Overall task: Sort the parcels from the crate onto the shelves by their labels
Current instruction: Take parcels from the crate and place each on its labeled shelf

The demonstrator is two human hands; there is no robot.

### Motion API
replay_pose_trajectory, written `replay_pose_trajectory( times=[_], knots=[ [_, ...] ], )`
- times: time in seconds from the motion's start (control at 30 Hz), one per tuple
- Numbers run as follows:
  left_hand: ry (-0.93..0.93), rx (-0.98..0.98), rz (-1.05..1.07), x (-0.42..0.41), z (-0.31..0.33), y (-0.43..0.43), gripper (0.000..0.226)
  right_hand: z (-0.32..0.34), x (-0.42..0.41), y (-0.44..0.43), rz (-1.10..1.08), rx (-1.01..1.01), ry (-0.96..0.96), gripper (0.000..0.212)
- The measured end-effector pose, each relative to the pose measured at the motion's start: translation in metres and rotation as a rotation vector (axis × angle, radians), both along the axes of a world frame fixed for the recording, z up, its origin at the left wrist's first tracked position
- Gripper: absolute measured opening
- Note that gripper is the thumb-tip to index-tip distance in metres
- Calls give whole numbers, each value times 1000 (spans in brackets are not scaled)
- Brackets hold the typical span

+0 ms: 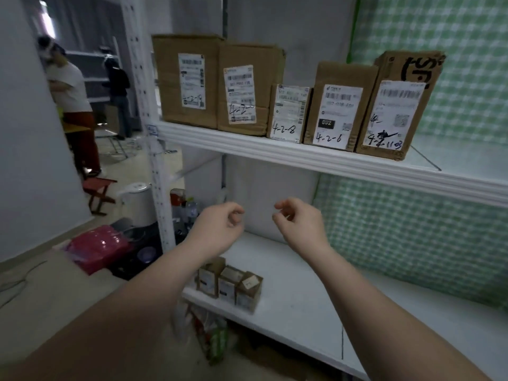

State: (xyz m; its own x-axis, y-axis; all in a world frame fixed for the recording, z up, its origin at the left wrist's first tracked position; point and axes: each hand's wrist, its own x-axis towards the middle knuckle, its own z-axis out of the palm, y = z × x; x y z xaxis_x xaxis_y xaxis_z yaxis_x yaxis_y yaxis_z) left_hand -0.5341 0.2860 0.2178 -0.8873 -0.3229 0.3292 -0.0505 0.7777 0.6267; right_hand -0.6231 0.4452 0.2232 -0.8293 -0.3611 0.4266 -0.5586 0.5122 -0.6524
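Note:
Several brown cardboard parcels stand in a row on the upper white shelf (302, 158), each with a white label; one small parcel (288, 114) reads 4-2-8 and its neighbour (339, 105) reads 4-2-6. Three small parcels (229, 284) stand at the left front of the lower shelf (297, 298). My left hand (220, 224) and my right hand (299, 221) hover side by side between the two shelves, fingers loosely curled, holding nothing. No crate is in view.
A white perforated upright (158, 174) stands at the rack's left. On the floor left of it lie a pink bag (99, 246), a white kettle (137, 199) and a small red stool (99, 191). Two people (74, 105) stand in the background.

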Motion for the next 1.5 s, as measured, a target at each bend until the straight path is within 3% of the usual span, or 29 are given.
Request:
replay_pose_trajectory(
  times=[0.17, 0.37, 0.63, 1.0, 1.37, 1.5],
  knots=[
    [-184, -33, 106, 139, -40, -90, 24, -45, 101, -95, 139, 21, -190, 10],
    [-257, 92, 446, 326, -83, -194, 22, -117, 243, -211, 379, 206, -311, 12],
    [-419, 147, 693, 477, -132, -253, 28, -170, 361, -293, 585, 436, -443, 13],
    [-527, 460, 771, 525, -207, -296, 38, -247, 382, -367, 663, 811, -497, 33],
    [-743, 630, 682, 478, -298, -382, 34, -358, 352, -427, 633, 1168, -497, 60],
    [-817, 647, 618, 463, -336, -395, 32, -386, 349, -428, 597, 1244, -426, 59]
  ],
)
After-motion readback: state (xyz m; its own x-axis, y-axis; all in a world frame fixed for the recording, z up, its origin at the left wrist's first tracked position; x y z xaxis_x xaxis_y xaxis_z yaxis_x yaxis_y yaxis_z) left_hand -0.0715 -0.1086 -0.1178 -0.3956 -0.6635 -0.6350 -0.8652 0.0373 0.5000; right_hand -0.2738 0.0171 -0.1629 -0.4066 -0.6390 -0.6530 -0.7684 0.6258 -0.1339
